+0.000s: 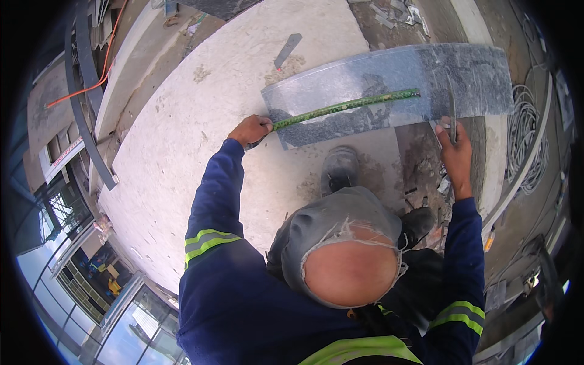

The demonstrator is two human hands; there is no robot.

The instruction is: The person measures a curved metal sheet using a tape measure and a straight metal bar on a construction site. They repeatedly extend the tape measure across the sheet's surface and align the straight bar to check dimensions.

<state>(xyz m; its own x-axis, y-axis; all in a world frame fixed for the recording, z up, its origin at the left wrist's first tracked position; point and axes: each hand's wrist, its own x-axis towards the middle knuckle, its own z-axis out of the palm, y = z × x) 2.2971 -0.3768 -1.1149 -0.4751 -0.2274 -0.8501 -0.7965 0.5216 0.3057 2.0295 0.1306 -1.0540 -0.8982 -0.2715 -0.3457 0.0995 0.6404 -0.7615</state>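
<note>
A long grey stone slab (319,82), polished and partly marked with dark patches, lies in front of me. Along it stretches the green blade of a tape measure (346,106), its free end resting on the slab. My left hand (252,129) grips the tape at the slab's left edge; the case is mostly hidden under the fingers. At the slab's near edge, further right, my right hand (455,143) holds a thin metal tool (452,109), perhaps a square, whose flat arm reaches over the stone.
A small pointed dark strip (288,49) rests on the pale concrete slab (191,137) beyond. Rubble (401,13) lies at the top, coiled cable (527,141) at right. An orange cord (91,86) and a long dark strip (82,109) run along the left. My boot (340,169) stands close to the stone.
</note>
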